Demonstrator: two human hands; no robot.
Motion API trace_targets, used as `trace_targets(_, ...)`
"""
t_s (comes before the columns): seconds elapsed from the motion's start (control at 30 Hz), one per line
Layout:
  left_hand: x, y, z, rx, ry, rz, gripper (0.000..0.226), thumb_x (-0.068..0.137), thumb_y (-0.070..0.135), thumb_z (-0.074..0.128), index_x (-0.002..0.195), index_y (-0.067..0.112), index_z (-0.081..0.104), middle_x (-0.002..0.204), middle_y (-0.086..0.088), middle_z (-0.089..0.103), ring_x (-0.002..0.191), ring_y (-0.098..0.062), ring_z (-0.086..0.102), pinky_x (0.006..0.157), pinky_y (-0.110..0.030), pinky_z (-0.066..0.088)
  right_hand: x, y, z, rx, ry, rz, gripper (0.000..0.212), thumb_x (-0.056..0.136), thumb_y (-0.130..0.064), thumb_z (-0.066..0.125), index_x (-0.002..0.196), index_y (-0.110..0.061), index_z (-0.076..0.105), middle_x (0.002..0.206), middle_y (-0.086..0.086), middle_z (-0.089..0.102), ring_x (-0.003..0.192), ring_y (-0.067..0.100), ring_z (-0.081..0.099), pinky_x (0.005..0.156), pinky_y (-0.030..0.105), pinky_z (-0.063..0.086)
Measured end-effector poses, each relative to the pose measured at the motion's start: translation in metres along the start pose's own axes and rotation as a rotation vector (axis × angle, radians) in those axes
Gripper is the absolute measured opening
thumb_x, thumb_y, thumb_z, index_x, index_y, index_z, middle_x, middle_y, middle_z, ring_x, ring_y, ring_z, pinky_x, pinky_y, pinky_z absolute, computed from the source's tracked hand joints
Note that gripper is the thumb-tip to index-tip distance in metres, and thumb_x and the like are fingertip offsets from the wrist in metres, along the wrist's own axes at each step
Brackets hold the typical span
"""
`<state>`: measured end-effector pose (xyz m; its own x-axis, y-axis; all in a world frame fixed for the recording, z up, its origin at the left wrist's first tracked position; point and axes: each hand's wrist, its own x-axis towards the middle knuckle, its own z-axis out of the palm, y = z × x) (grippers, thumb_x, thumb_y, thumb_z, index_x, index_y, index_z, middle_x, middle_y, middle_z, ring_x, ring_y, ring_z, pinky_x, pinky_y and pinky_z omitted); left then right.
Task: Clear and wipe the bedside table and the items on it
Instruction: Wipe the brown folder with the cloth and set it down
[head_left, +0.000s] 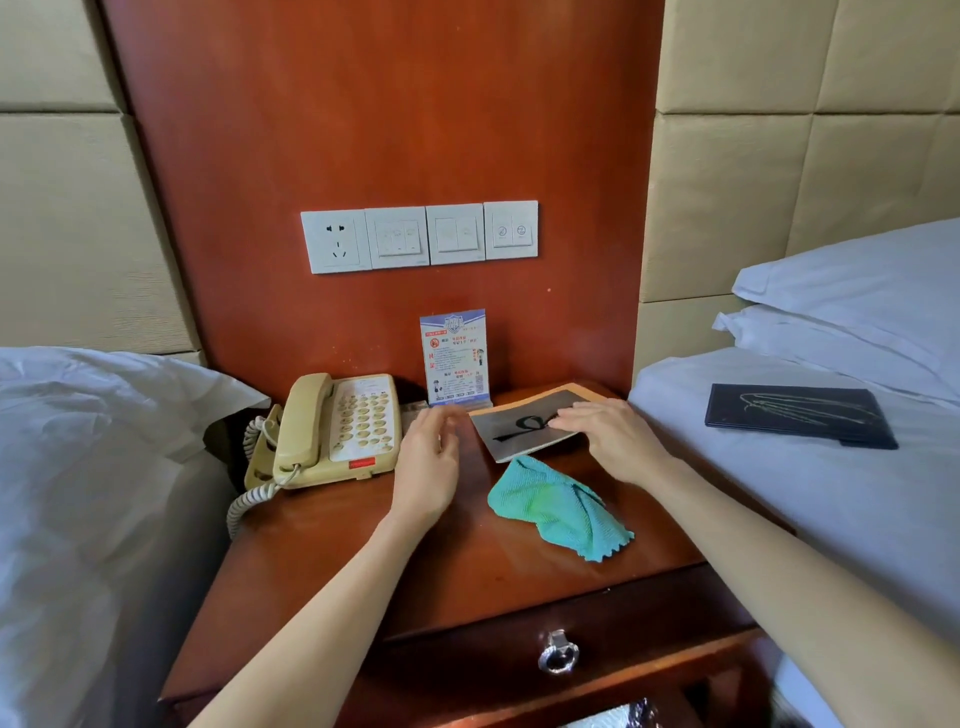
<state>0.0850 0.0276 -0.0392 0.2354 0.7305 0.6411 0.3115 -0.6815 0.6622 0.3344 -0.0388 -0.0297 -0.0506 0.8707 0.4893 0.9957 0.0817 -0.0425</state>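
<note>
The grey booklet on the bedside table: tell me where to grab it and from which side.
Pinch the grey booklet at its near-left corner, which overhangs the teal cloth, coming from the front. It lies flat, so only an edge gives purchase; the right hand rests on its right side and the upright card blocks the back.

We see beige telephone (332, 431) at bedside table (363, 571) left edge | grey booklet (530, 418) back-right corner | crumpled teal cloth (558, 506) mid-surface
</note>
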Motion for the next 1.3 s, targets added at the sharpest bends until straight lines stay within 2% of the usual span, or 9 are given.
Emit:
trace_targets(0.13, 0.008, 0.011, 0.017, -0.052, 0.009, -0.012, 0.025, 0.097, 0.003, 0.043, 0.106, 0.018, 0.062, 0.103, 0.004, 0.064, 0.099, -0.015, 0.059, 0.087, -0.028, 0.047, -0.004, 0.023, -0.005, -0.031, -0.016, 0.026, 0.062, 0.083, 0.011, 0.040, 0.130, -0.026, 0.059, 0.137, -0.004, 0.055, 0.132, 0.015, 0.043, 0.108, 0.029, 0.024)
trace_targets(0.23, 0.013, 0.016, 0.028, -0.102, 0.013, -0.033, 0.027, 0.096, 0.001, 0.042, 0.101, 0.018, 0.061, 0.095, 0.005, 0.066, 0.093, -0.006, 0.058, 0.080, -0.007, 0.040, -0.008, 0.040, -0.005, -0.057, -0.020, 0.072, 0.059, 0.082, 0.007, 0.043, 0.128, -0.026, 0.060, 0.136, -0.003, 0.056, 0.130, 0.016, 0.046, 0.106, 0.030, 0.028)
trace_targets(0.3, 0.017, 0.020, 0.034, -0.166, 0.025, -0.046, 0.030, 0.096, -0.002, 0.040, 0.097, 0.021, 0.060, 0.088, 0.006, 0.066, 0.084, 0.004, 0.057, 0.073, 0.000, 0.037, -0.008, 0.049, -0.003, -0.053, -0.017, 0.118, 0.058, 0.083, 0.006, 0.043, 0.128, -0.026, 0.060, 0.135, -0.003, 0.057, 0.128, 0.017, 0.048, 0.106, 0.030, 0.030)
trace_targets(0.4, 0.020, 0.019, 0.035, -0.183, -0.015, -0.027, 0.033, 0.096, 0.000, 0.041, 0.094, 0.027, 0.059, 0.086, 0.008, 0.065, 0.082, 0.003, 0.058, 0.073, -0.007, 0.042, -0.001, 0.060, 0.004, 0.008, -0.025, 0.175, 0.054, 0.086, 0.006, 0.042, 0.125, -0.026, 0.063, 0.132, -0.002, 0.059, 0.124, 0.021, 0.052, 0.105, 0.032, 0.035)
trace_targets(0.57, 0.024, 0.006, 0.026, 0.110, -0.163, 0.173, 0.024, 0.094, 0.007, 0.048, 0.109, 0.019, 0.061, 0.100, 0.005, 0.068, 0.092, -0.010, 0.060, 0.078, -0.027, 0.047, 0.021, 0.069, 0.015, 0.067, -0.105, 0.220, 0.051, 0.093, 0.003, 0.035, 0.123, -0.026, 0.064, 0.133, -0.002, 0.059, 0.122, 0.032, 0.047, 0.111, 0.037, 0.030)
trace_targets(0.77, 0.026, 0.004, 0.025, 0.206, -0.192, 0.204, 0.020, 0.095, 0.011, 0.049, 0.110, 0.018, 0.061, 0.104, 0.001, 0.068, 0.094, -0.019, 0.062, 0.078, -0.040, 0.052, 0.037, 0.076, 0.016, 0.157, -0.235, 0.256, 0.062, 0.088, 0.009, 0.030, 0.126, -0.029, 0.061, 0.139, -0.003, 0.053, 0.131, 0.028, 0.040, 0.116, 0.042, 0.023)
trace_targets(0.87, 0.027, 0.003, 0.025, 0.208, -0.198, 0.189, 0.020, 0.095, 0.011, 0.049, 0.109, 0.018, 0.062, 0.105, 0.002, 0.068, 0.095, -0.019, 0.061, 0.078, -0.040, 0.052, 0.036, 0.077, 0.013, 0.254, -0.306, 0.291, 0.066, 0.086, 0.013, 0.030, 0.129, -0.028, 0.059, 0.143, -0.004, 0.048, 0.135, 0.022, 0.038, 0.116, 0.038, 0.026)
trace_targets(1.07, 0.027, 0.002, 0.024, 0.157, -0.180, 0.120, 0.022, 0.094, 0.009, 0.048, 0.108, 0.015, 0.063, 0.109, -0.001, 0.067, 0.099, -0.021, 0.061, 0.083, -0.037, 0.050, 0.029, 0.061, 0.002, 0.195, -0.379, 0.303, 0.072, 0.085, 0.011, 0.032, 0.135, -0.037, 0.050, 0.149, -0.008, 0.040, 0.137, 0.023, 0.035, 0.113, 0.036, 0.027)
trace_targets(1.3, 0.023, 0.007, 0.023, 0.089, -0.179, 0.088, 0.021, 0.093, 0.006, 0.049, 0.104, 0.017, 0.064, 0.099, 0.003, 0.069, 0.092, -0.014, 0.062, 0.080, -0.029, 0.048, 0.007, 0.034, -0.022, 0.195, -0.085, 0.220, 0.046, 0.089, 0.000, 0.045, 0.124, -0.023, 0.063, 0.132, 0.001, 0.058, 0.121, 0.021, 0.053, 0.098, 0.030, 0.039)
